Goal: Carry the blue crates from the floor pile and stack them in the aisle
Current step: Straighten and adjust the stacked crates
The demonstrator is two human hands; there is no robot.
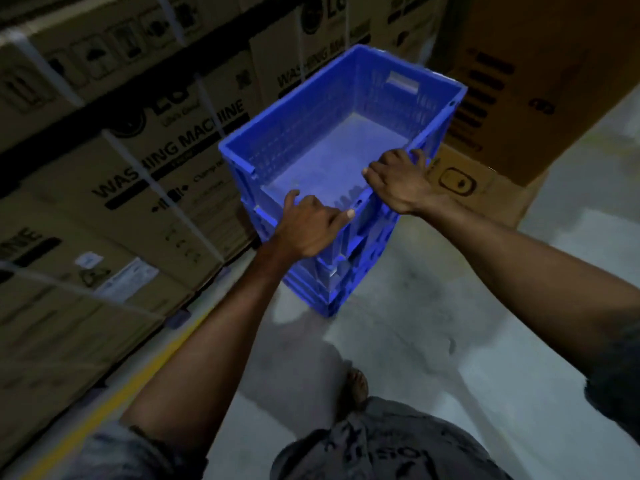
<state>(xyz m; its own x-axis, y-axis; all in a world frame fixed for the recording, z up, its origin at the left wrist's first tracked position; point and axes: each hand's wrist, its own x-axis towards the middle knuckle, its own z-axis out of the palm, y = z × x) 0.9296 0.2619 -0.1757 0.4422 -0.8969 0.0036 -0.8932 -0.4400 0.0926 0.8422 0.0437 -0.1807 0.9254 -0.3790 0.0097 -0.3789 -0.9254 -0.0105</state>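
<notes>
**Both hands on the rim of the uppermost crate in an aisle stack**

Along the left edge of the floor [433,306] stands a wall of cardboard cartons [138,168] printed "WASHING MACHINE", bound with pale straps. A yellow line [114,386] runs on the floor at their foot.

Just to the right of these cartons, toward the far middle of the floor, is the stack of blue crates [325,285]. The top crate [294,133] sits upright and open on the ones beneath, with nothing visible inside it. How many crates lie under it cannot be counted, as their walls blur together.

The left hand [311,226] lies over the near short rim of the top crate, its fingers folded over the edge and clasping it. The right hand [398,181] is at the near right corner, its fingers hooked over the long right rim with the thumb toward the inside.

Near the floor's closest edge a bare foot [356,382] shows between the two forearms.

Behind and to the right of the stack stand brown cartons [519,98], a smaller one in front of a taller one.
</notes>
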